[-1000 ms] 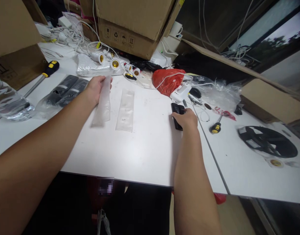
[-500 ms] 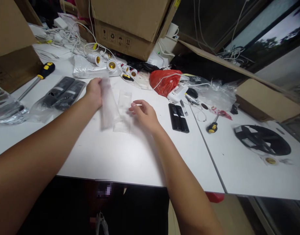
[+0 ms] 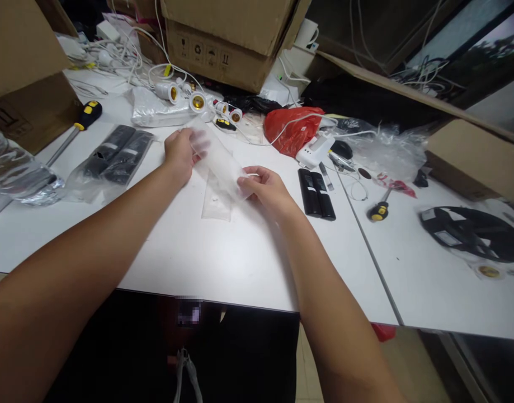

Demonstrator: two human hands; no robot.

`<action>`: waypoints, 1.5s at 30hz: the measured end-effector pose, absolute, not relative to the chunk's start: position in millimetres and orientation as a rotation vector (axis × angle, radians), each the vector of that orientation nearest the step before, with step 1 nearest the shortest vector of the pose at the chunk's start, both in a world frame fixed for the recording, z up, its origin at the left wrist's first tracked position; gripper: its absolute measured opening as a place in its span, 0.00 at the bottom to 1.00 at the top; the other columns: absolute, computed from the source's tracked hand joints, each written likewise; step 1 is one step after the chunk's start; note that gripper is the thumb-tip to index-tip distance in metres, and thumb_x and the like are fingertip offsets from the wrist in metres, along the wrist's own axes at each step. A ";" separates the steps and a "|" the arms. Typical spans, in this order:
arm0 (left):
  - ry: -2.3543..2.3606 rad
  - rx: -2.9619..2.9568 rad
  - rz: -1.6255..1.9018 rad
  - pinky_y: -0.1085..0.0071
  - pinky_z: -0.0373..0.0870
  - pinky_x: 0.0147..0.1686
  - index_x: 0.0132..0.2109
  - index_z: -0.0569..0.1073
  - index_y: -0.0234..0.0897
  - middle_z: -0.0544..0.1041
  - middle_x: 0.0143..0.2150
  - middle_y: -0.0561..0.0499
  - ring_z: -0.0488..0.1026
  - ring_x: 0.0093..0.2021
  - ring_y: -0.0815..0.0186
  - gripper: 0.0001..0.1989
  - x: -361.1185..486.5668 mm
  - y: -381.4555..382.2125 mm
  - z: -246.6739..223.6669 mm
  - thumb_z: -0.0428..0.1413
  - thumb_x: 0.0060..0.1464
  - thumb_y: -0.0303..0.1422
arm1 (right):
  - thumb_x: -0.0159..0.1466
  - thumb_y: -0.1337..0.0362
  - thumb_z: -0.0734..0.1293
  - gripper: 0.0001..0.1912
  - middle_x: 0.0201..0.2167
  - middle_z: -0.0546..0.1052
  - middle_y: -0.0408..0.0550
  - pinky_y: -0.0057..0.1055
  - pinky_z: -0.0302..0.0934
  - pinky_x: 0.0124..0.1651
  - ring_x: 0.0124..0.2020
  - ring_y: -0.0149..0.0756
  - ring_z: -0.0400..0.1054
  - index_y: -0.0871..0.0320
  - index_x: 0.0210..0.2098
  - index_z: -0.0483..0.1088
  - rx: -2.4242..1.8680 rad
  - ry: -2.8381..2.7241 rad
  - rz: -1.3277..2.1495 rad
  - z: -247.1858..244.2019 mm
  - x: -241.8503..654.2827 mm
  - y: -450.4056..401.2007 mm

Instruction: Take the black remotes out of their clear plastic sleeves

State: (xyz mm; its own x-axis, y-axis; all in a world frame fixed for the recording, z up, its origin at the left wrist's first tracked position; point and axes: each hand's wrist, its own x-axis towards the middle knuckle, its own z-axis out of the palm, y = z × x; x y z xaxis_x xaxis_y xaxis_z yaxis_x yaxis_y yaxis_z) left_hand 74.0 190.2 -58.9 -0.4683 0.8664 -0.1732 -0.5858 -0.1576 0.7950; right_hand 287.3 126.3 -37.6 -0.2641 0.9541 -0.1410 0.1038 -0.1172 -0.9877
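Observation:
A narrow, translucent plastic bag (image 3: 218,157) is stretched between my two hands just above the white table. My left hand (image 3: 182,154) grips its upper left end, and some fingers show through the film. At its lower right end, my right hand (image 3: 265,187) pinches the bag between thumb and fingers. Beneath it a second clear plastic bag (image 3: 217,204) lies flat on the table. To the right of my right hand rest two black battery-like packs (image 3: 316,193) side by side. A similar dark pair in a clear bag (image 3: 120,154) lies left of my left hand.
Screwdrivers lie at the left (image 3: 89,115) and right (image 3: 379,211). A water bottle (image 3: 22,168) is at the left edge. Lamp sockets (image 3: 198,102), a red bag (image 3: 292,130), a white power strip (image 3: 315,150) and cardboard boxes (image 3: 223,56) line the back. A black reel (image 3: 470,232) sits far right.
My right hand has taken hold of the bag's lower end, which hung loose from my left hand before. The bag has swung from nearly upright to a slant. The view has shifted slightly.

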 end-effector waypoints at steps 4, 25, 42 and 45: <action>1.162 0.639 1.745 0.67 0.77 0.33 0.41 0.74 0.43 0.83 0.42 0.48 0.82 0.38 0.58 0.07 60.5 195.8 -60.1 0.62 0.59 0.27 | 0.55 0.64 0.78 0.18 0.29 0.78 0.41 0.26 0.63 0.30 0.29 0.30 0.74 0.57 0.43 0.72 -1.311 -1.291 1.341 -40.6 303.5 141.3; 1.512 1.245 1.685 0.73 0.50 0.14 0.26 0.66 0.40 0.63 0.17 0.55 0.58 0.16 0.70 0.24 60.0 183.9 -61.3 0.62 0.65 0.46 | 0.64 0.61 0.72 0.08 0.34 0.77 0.43 0.30 0.70 0.27 0.26 0.30 0.71 0.56 0.39 0.71 -1.359 -0.989 1.115 -49.1 311.2 160.5; 1.692 1.314 1.568 0.66 0.58 0.23 0.24 0.65 0.41 0.62 0.18 0.53 0.62 0.22 0.64 0.30 50.2 192.3 -69.0 0.62 0.62 0.57 | 0.70 0.67 0.65 0.05 0.17 0.64 0.33 0.28 0.48 0.17 0.13 0.27 0.55 0.56 0.35 0.69 -1.555 -1.109 0.734 -50.5 315.7 164.2; 1.744 1.341 1.520 0.67 0.58 0.24 0.25 0.67 0.40 0.64 0.19 0.53 0.60 0.22 0.66 0.27 50.8 191.1 -66.9 0.60 0.66 0.51 | 0.69 0.68 0.65 0.05 0.17 0.65 0.33 0.27 0.48 0.17 0.13 0.27 0.55 0.56 0.35 0.69 -1.560 -1.102 0.739 -50.3 315.2 164.1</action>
State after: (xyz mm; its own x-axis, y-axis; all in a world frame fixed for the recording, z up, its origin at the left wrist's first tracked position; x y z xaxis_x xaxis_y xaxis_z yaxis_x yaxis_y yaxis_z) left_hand 50.8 191.1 -66.9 -0.4165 0.8753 0.2457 0.3628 -0.0878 0.9277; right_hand 315.2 164.1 -50.3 0.3873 0.9187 0.0769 0.2780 -0.0368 -0.9599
